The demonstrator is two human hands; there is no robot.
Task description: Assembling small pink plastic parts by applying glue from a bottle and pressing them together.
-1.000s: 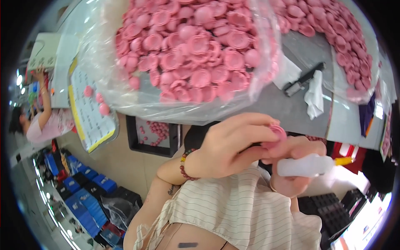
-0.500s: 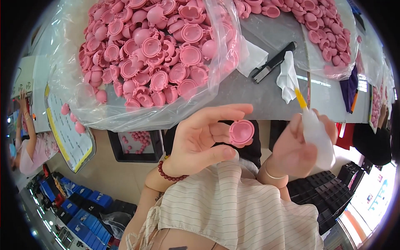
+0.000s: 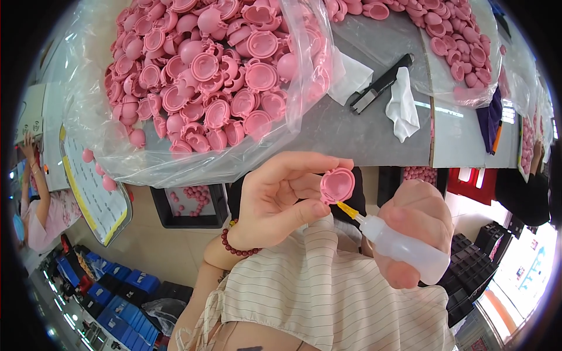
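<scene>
Pink pieces [image 3: 204, 66] lie heaped in a clear bag [image 3: 158, 167] before me as a half-curled left hand [image 3: 275, 205] pinches a round pink cup [image 3: 338, 186] between thumb and fingers. A yellow nozzle [image 3: 348, 210] reaches the cup's lower edge, topping a translucent bottle [image 3: 407, 250] gripped in a curled right hand [image 3: 424, 213].

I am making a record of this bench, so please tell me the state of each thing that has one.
Cup: hollow side showing, in left grip
Bottle: tilted, in right grip
Tip: at cup's lower rim, contact unclear
Large bag: open, heaped with shells
Right bag: holding shells too
Cloth: crumpled
Left tray: partly filled
Black tool: lying down, open or shut unclear
</scene>
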